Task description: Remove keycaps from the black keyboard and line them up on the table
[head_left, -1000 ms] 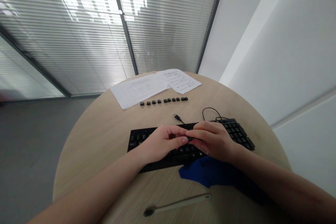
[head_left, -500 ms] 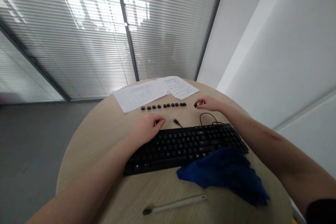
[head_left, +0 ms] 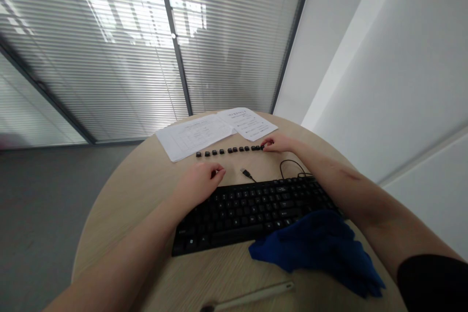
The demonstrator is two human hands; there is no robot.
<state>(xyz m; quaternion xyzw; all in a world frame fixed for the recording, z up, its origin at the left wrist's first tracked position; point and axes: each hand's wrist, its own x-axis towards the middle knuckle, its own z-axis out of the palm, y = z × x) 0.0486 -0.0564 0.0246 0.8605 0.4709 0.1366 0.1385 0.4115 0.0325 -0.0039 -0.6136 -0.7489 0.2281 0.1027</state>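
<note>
My right hand (head_left: 280,143) pinches a small black keycap (head_left: 262,147) at the right end of a row of keycaps (head_left: 235,149), partly covered by the fingertips. Several keycaps make up that row, laid side by side across the table. Over the upper left part of a black keyboard (head_left: 241,204) rests my left hand (head_left: 201,179), fingers curled together; what they hold, if anything, is hidden. The keyboard's USB plug (head_left: 247,174) lies between the row and the keyboard, with its thin cable (head_left: 288,161) looping to the right.
Printed paper sheets (head_left: 197,134) lie behind the keycaps on the round wooden table (head_left: 120,195). A blue cloth (head_left: 318,243) covers the keyboard's lower right part. In front lies a light-handled brush (head_left: 256,295), its head at the bottom edge. A white wall (head_left: 413,83) stands to the right.
My right hand has moved left with the keycap, from apart to the row's right end. My left hand stays near the keyboard's upper left, fingers still curled. The view has shifted slightly.
</note>
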